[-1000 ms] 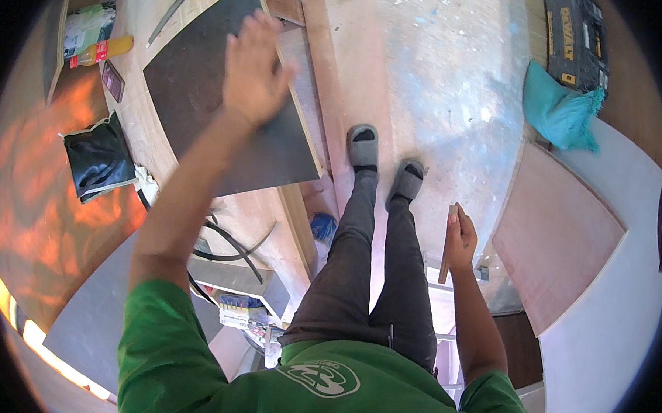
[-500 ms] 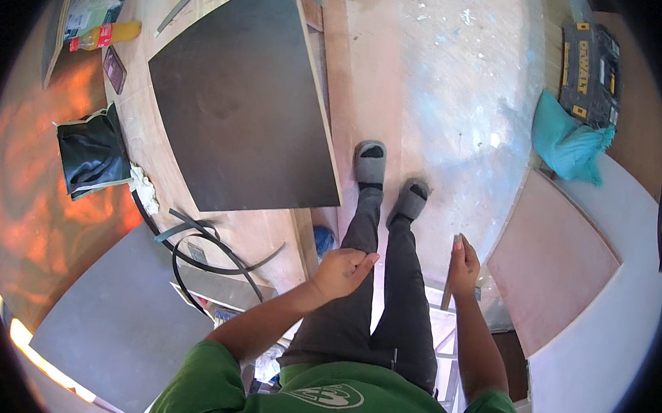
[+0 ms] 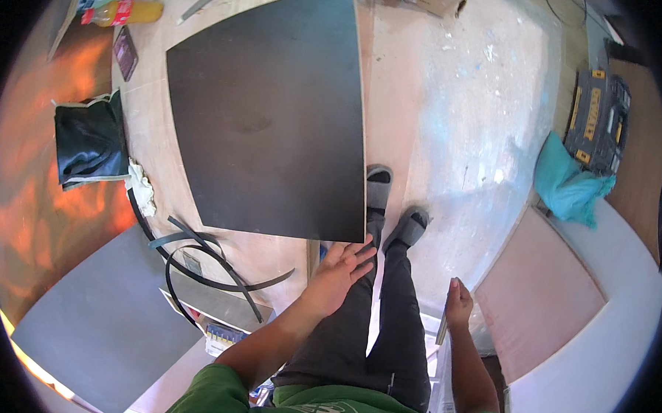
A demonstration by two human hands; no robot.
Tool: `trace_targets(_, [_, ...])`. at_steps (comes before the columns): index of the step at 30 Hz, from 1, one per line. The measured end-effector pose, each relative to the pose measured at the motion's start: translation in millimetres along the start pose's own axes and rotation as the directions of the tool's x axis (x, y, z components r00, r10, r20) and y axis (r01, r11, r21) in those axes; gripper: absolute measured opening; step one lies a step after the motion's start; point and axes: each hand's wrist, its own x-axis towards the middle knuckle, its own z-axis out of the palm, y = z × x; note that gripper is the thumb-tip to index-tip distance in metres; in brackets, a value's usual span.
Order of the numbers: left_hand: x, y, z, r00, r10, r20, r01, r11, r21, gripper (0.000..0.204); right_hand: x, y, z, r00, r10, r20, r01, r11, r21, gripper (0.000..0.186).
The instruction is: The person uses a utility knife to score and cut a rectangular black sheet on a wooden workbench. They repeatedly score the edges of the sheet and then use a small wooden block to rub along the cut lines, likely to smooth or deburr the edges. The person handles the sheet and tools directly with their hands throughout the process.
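A large dark board (image 3: 268,122) lies on the pale wooden worktop (image 3: 147,110), its right edge overhanging the side. My left hand (image 3: 334,277) is at the board's near right corner, fingers spread, with nothing in them. Whether the fingertips touch the corner I cannot tell. At my right side, my right hand (image 3: 459,304) is closed round a thin, flat, brownish strip (image 3: 442,331). Part of it is hidden in the fist, so its kind is unclear. Black edging strips (image 3: 228,279) lie in loose coils to the left of my left forearm.
Left on the worktop are a juice bottle (image 3: 129,12), a phone (image 3: 126,53) and a black pouch (image 3: 90,141). A grey panel (image 3: 112,322) is at lower left. On the right are a pinkish board (image 3: 541,297), a teal cloth bag (image 3: 568,180) and a tool case (image 3: 597,122).
My left hand has opened from a loose closed shape and reached the board's near corner. My right hand is lower in view, still holding the strip. The whole view has shifted.
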Motion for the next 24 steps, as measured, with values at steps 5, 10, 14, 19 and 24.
trace_targets(5, [10, 33, 27, 0.995, 0.095, -0.044, -0.104, 0.927, -0.360, 0.041, 11, -25, 3, 0.998, 0.008, 0.057, -0.012, 0.997, 0.081, 0.043])
trace_targets(10, [5, 31, 16, 0.978, 0.133, -0.159, -0.177, 0.936, -0.304, 0.046, 5, -65, 7, 0.998, -0.052, 0.045, 0.049, 0.997, 0.053, 0.044])
trace_targets(14, [-36, 48, 17, 0.963, 0.229, -0.140, -0.261, 0.919, -0.294, 0.049, 8, -82, 4, 0.996, -0.034, 0.085, 0.030, 0.998, 0.046, 0.043])
trace_targets(19, [-68, 62, 25, 0.927, 0.255, -0.276, -0.356, 0.833, -0.424, 0.051, 24, -107, 12, 0.992, -0.003, 0.127, -0.018, 0.987, 0.162, 0.045])
trace_targets(24, [-83, 74, 22, 0.841, 0.373, -0.393, -0.506, 0.800, -0.323, 0.053, 33, -116, 14, 0.986, -0.031, 0.164, 0.001, 0.983, 0.182, 0.046])
